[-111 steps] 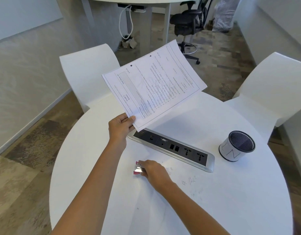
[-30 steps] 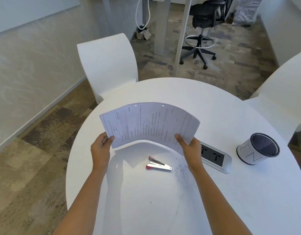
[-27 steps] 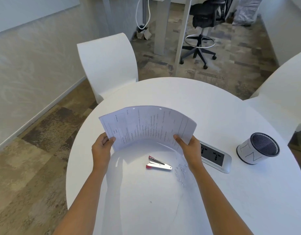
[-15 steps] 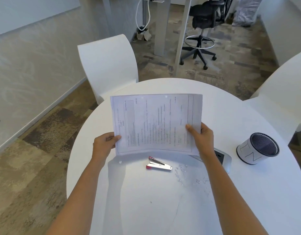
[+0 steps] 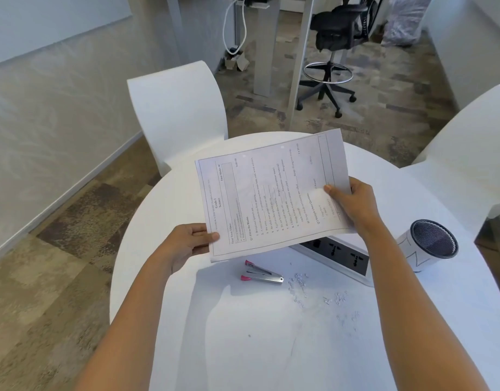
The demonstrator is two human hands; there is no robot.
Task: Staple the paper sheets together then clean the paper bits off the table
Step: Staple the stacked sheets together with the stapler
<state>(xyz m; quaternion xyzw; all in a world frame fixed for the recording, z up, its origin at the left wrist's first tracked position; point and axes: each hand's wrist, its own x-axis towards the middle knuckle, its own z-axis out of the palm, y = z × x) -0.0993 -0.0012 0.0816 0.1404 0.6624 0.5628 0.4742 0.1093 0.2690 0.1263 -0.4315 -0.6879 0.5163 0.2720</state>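
Observation:
I hold the printed paper sheets above the round white table, tilted with the right side higher. My left hand pinches the lower left corner. My right hand grips the right edge. A small silver stapler with pink ends lies on the table just below the sheets, untouched. Several tiny paper bits are scattered on the table to the right of the stapler.
A recessed power socket panel sits right of the stapler, partly hidden by the sheets. A white cup with a dark mesh top stands at the right. White chairs stand behind and to the right of the table.
The sheets went from bowed and low over the table to flat, then tilted with the right side raised. My right hand moved up and to the right. The stapler stayed put.

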